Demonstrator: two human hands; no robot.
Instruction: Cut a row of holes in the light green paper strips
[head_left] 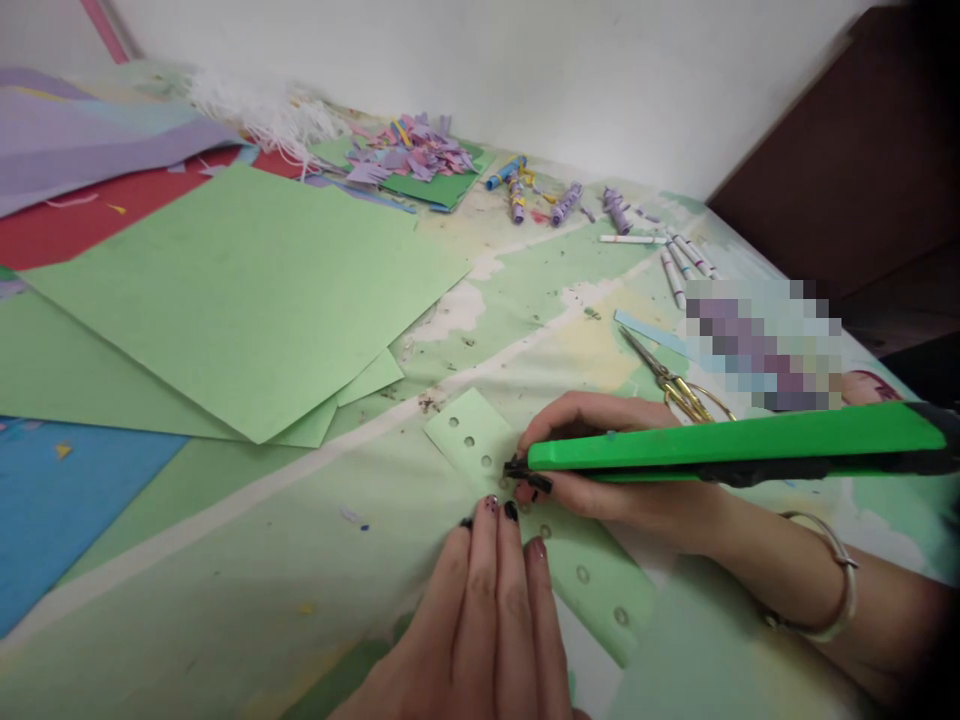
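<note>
A light green paper strip (634,590) lies on the table, with a row of small round holes at its far end and small rings marked along its nearer part. My right hand (622,495) grips a bright green utility knife (720,445), its black tip down at the strip beside the holes. The blade itself is too small to make out. Flat on the strip, just nearer than the knife tip, my left hand (487,620) presses with fingers stretched out. It covers part of the strip.
Gold-handled scissors (664,378) lie beyond my right hand. Large green sheets (247,290) and a blue sheet (82,510) spread at left. Farther back are paper scraps (420,150), white shredded strands (255,110), rolled paper pieces (568,204) and markers (690,258). A wall borders the table.
</note>
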